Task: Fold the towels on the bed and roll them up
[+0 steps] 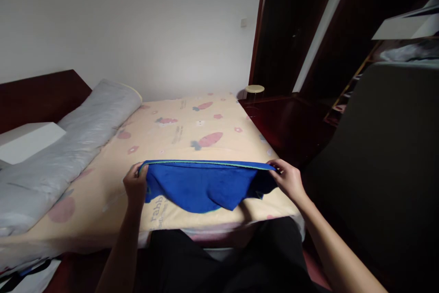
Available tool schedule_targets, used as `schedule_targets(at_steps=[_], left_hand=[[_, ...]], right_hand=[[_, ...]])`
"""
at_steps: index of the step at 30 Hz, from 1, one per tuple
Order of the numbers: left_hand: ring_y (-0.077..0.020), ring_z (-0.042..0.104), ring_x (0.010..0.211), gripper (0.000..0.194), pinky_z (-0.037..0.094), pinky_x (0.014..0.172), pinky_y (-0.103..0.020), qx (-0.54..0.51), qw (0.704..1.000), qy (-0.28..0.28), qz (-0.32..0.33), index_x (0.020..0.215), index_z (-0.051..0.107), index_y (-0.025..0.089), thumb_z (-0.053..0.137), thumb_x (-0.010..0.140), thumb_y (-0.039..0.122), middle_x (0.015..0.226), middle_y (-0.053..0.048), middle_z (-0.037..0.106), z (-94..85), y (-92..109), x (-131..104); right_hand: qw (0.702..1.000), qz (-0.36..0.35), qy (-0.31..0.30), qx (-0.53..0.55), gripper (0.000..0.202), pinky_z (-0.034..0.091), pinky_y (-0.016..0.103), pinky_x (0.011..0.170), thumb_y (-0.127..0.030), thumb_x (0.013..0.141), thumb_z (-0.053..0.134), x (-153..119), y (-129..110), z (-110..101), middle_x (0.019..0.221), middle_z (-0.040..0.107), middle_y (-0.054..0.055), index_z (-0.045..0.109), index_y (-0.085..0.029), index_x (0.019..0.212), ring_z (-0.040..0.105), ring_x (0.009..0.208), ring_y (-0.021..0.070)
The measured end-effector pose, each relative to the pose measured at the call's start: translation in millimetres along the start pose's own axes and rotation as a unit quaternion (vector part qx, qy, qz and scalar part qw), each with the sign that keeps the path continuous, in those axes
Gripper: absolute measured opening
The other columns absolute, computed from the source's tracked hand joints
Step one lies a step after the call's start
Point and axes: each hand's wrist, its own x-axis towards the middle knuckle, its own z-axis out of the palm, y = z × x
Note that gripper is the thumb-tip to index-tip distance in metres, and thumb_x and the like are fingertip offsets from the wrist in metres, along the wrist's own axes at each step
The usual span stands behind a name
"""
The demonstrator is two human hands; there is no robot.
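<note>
A blue cloth [202, 188] with a green edge is stretched between my two hands above the near part of the bed. My left hand [136, 182] pinches its left end, and my right hand [285, 177] pinches the right end. The top edge runs nearly straight from hand to hand, while the lower part hangs in loose folds over the patterned bed sheet [178, 146]. Whether the bottom of the cloth rests on the sheet is hard to tell.
A long grey roll [99, 110] lies along the bed's left side, with a white box [30, 142] beside it. Beyond the bed stands a round stool [254, 88]. A dark grey panel [387, 146] and a rack are at the right.
</note>
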Motion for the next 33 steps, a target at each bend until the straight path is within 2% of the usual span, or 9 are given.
schedule_targets(at_steps=[5, 8, 14, 19, 22, 27, 33], left_hand=[[-0.0201, 0.063, 0.087, 0.027, 0.048, 0.088, -0.033, 0.068, 0.987, -0.043, 0.137, 0.084, 0.067, 0.020, 0.051, 0.083, 0.042, 0.085, -0.004, 0.067, -4.9, -16, 7], [-0.0209, 0.063, 0.091, 0.032, 0.047, 0.092, -0.034, 0.109, 0.978, -0.086, 0.154, 0.088, 0.068, 0.020, 0.044, 0.088, 0.042, 0.090, -0.007, 0.070, -1.0, -37, 8], [-0.0221, 0.062, 0.100, 0.032, 0.045, 0.094, -0.033, 0.173, 0.970, -0.132, 0.106, 0.093, 0.068, 0.021, 0.039, 0.088, 0.036, 0.101, -0.009, 0.072, 3.9, -85, 2], [-0.0236, 0.065, 0.083, 0.024, 0.048, 0.076, -0.032, 0.243, 0.956, -0.162, 0.028, 0.083, 0.069, 0.021, 0.046, 0.080, 0.029, 0.087, -0.009, 0.074, 2.1, -115, 0], [-0.0242, 0.064, 0.072, 0.019, 0.045, 0.066, -0.031, 0.280, 0.943, -0.176, -0.025, 0.075, 0.068, 0.022, 0.051, 0.076, 0.030, 0.074, -0.008, 0.072, -0.9, -128, 4], [-0.0252, 0.064, 0.073, 0.021, 0.041, 0.064, -0.030, 0.306, 0.922, -0.221, -0.084, 0.064, 0.061, 0.023, 0.054, 0.078, 0.037, 0.069, -0.007, 0.069, -6.2, -143, 6], [-0.0228, 0.063, 0.069, 0.022, 0.041, 0.065, -0.028, 0.286, 0.893, -0.316, -0.143, 0.049, 0.048, 0.023, 0.062, 0.066, 0.019, 0.054, 0.000, 0.058, -4.2, -165, -3]], right_hand=[[0.997, 0.048, 0.053, -0.005, 0.018, 0.044, 0.029, 0.057, -0.039, 0.068, 0.054, 3, 3, -4, 0.068, 0.067, 0.003, 0.061, -0.023, 0.070, 0.057, 0.059, 0.0181], [0.995, 0.078, 0.064, -0.005, 0.020, 0.042, 0.028, 0.054, -0.042, 0.066, 0.056, 5, 6, -6, 0.063, 0.065, 0.002, 0.059, -0.023, 0.065, 0.056, 0.055, 0.0172], [0.993, 0.106, 0.004, 0.059, 0.035, 0.044, 0.030, 0.054, -0.055, 0.062, 0.063, 7, 25, -5, 0.065, 0.067, 0.005, 0.065, -0.021, 0.068, 0.059, 0.058, 0.0200], [0.989, 0.142, -0.006, 0.048, 0.035, 0.045, 0.032, 0.058, -0.053, 0.060, 0.061, 5, 48, -2, 0.071, 0.071, 0.007, 0.069, -0.020, 0.069, 0.062, 0.063, 0.0217], [0.984, 0.174, -0.006, 0.032, 0.036, 0.045, 0.032, 0.057, -0.053, 0.058, 0.062, 3, 61, -1, 0.066, 0.071, 0.006, 0.071, -0.020, 0.069, 0.063, 0.061, 0.0221], [0.974, 0.224, -0.013, 0.017, 0.030, 0.045, 0.030, 0.058, -0.048, 0.062, 0.064, 1, 77, 0, 0.068, 0.072, 0.006, 0.073, -0.021, 0.071, 0.066, 0.066, 0.0223], [0.966, 0.258, -0.011, -0.006, 0.030, 0.040, 0.028, 0.051, -0.052, 0.060, 0.070, -1, 85, 0, 0.055, 0.067, 0.003, 0.070, -0.022, 0.060, 0.062, 0.057, 0.0201]])
